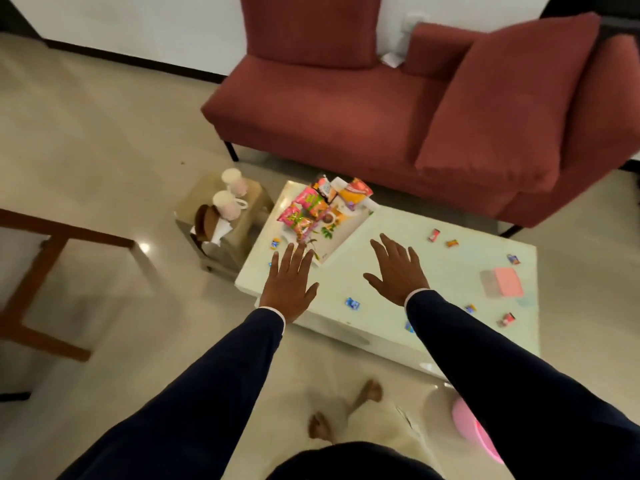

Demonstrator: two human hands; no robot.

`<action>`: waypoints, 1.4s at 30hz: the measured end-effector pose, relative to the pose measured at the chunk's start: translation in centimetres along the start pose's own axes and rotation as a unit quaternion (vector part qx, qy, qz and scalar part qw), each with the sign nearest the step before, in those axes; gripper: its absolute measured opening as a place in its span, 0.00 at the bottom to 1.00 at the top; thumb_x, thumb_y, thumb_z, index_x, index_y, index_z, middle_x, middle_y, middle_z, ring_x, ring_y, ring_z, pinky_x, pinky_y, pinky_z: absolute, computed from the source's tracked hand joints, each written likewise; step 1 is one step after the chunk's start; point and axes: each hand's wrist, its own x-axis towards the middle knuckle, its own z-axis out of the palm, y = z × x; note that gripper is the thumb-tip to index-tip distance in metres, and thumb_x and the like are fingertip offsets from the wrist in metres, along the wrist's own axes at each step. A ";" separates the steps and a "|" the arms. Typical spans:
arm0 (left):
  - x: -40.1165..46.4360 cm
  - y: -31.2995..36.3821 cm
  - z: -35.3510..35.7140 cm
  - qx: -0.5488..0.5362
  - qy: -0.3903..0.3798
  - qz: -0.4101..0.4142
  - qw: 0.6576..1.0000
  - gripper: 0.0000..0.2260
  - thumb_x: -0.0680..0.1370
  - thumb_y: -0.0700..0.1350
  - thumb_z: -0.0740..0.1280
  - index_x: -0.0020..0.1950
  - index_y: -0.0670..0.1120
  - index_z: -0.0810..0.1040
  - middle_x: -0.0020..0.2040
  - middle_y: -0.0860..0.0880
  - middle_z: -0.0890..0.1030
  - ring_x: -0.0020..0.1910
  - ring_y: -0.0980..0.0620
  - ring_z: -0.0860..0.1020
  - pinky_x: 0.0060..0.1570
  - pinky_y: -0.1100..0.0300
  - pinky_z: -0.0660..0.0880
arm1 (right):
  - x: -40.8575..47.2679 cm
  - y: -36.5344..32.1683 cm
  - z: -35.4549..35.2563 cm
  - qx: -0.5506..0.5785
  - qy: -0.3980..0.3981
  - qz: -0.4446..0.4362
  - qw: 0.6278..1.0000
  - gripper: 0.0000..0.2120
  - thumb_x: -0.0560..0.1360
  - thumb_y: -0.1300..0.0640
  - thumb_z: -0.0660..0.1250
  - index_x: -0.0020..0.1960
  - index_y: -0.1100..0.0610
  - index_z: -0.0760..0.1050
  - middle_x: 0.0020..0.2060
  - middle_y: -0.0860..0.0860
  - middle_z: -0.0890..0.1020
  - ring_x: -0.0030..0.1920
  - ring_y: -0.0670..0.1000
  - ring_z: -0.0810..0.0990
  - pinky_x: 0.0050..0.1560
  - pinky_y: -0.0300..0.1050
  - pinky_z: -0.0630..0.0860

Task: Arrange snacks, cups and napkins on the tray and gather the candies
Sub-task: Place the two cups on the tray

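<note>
A white floral tray [341,233] lies on the left far part of the low white table [433,271]. Several bright snack packets [304,209] are piled in it. Wrapped candies are scattered over the table, among them a blue one [352,303] near the front edge and a red one [434,234] further back. Two pink cups [227,204] and napkins [216,230] stand on a small side stand [249,202] left of the table. My left hand [289,278] hovers open just short of the tray's near corner. My right hand [398,270] is spread flat over the table, holding nothing.
A pink box with a clear lid [502,281] sits on the table's right side. A red sofa [381,98] stands behind the table. A wooden table leg [38,271] is at the left, a pink object [467,424] at the lower right.
</note>
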 end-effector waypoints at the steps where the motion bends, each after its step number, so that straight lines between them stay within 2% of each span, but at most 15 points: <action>1: 0.2 -1.6 -0.1 -0.009 -0.003 -0.013 1.000 0.33 0.84 0.59 0.52 0.83 0.45 0.45 0.83 0.44 0.41 0.82 0.42 0.42 0.79 0.41 0.44 | 1.5 -1.3 -0.3 -0.002 -0.004 -0.013 1.000 0.37 0.79 0.38 0.59 0.80 0.53 0.51 0.81 0.53 0.53 0.79 0.57 0.57 0.76 0.63 0.55; 5: 1.4 -7.3 -0.3 -0.025 -0.008 -0.066 0.997 0.33 0.84 0.59 0.53 0.84 0.46 0.46 0.84 0.45 0.42 0.83 0.42 0.42 0.79 0.41 0.45 | 7.7 -6.1 -1.1 -0.006 -0.007 -0.063 0.998 0.37 0.79 0.38 0.59 0.80 0.53 0.51 0.80 0.53 0.54 0.79 0.57 0.57 0.76 0.62 0.56; 8: 2.9 -12.0 -0.7 -0.035 -0.008 -0.108 0.994 0.33 0.84 0.59 0.54 0.83 0.46 0.48 0.84 0.44 0.46 0.83 0.42 0.46 0.79 0.41 0.45 | 13.1 -9.9 -1.8 -0.014 -0.010 -0.103 0.994 0.36 0.79 0.38 0.58 0.80 0.53 0.51 0.80 0.54 0.56 0.78 0.57 0.57 0.76 0.62 0.57; 13: 5.3 -19.2 -1.7 -0.051 0.003 -0.176 0.983 0.31 0.83 0.58 0.55 0.82 0.45 0.53 0.83 0.42 0.51 0.82 0.39 0.50 0.78 0.40 0.51 | 22.0 -15.6 -3.0 -0.019 -0.024 -0.161 0.986 0.36 0.78 0.38 0.60 0.80 0.54 0.53 0.79 0.55 0.57 0.78 0.59 0.59 0.74 0.63 0.59; 19: 9.0 -26.1 -1.3 -0.105 -0.005 -0.222 0.969 0.32 0.84 0.58 0.55 0.83 0.47 0.50 0.83 0.43 0.52 0.82 0.40 0.50 0.78 0.41 0.49 | 31.1 -21.8 -3.5 -0.030 -0.042 -0.199 0.979 0.36 0.77 0.40 0.63 0.78 0.54 0.56 0.78 0.56 0.60 0.76 0.60 0.63 0.73 0.62 0.62; 25: 14.6 -33.7 1.3 -0.125 -0.047 -0.199 0.971 0.32 0.82 0.55 0.59 0.83 0.48 0.51 0.83 0.45 0.54 0.82 0.43 0.51 0.77 0.39 0.52 | 39.2 -27.5 -1.9 -0.001 -0.050 -0.161 0.986 0.33 0.76 0.45 0.65 0.77 0.55 0.59 0.76 0.57 0.64 0.71 0.63 0.68 0.67 0.61 0.69; 31: 23.8 -42.1 7.5 -0.137 -0.105 -0.115 0.978 0.33 0.80 0.57 0.62 0.81 0.46 0.55 0.81 0.44 0.57 0.81 0.41 0.54 0.77 0.36 0.52 | 49.0 -31.9 2.6 -0.007 -0.076 -0.080 0.994 0.31 0.74 0.53 0.67 0.75 0.55 0.61 0.73 0.55 0.66 0.67 0.62 0.71 0.60 0.59 0.73; 36: 31.0 -46.3 11.5 -0.151 -0.095 -0.079 0.981 0.37 0.76 0.58 0.68 0.79 0.46 0.58 0.79 0.44 0.61 0.78 0.41 0.59 0.76 0.35 0.54 | 57.4 -34.3 5.8 0.030 -0.083 -0.032 0.996 0.32 0.74 0.57 0.67 0.75 0.54 0.60 0.72 0.54 0.66 0.65 0.61 0.72 0.60 0.60 0.75; 39: 33.8 -47.6 13.6 -0.146 -0.091 -0.049 0.984 0.40 0.74 0.59 0.71 0.79 0.47 0.57 0.80 0.44 0.62 0.78 0.41 0.62 0.76 0.35 0.53 | 60.7 -35.0 8.2 0.034 -0.086 -0.025 0.995 0.35 0.73 0.58 0.69 0.76 0.52 0.59 0.73 0.52 0.65 0.66 0.61 0.71 0.59 0.60 0.76; 42: 35.3 -47.9 14.9 -0.142 -0.087 -0.031 0.986 0.42 0.71 0.62 0.72 0.78 0.48 0.58 0.77 0.46 0.66 0.74 0.42 0.67 0.76 0.35 0.55 | 62.6 -34.8 10.1 0.020 -0.119 -0.029 0.992 0.41 0.71 0.58 0.72 0.79 0.49 0.55 0.78 0.51 0.59 0.70 0.62 0.68 0.63 0.62 0.74</action>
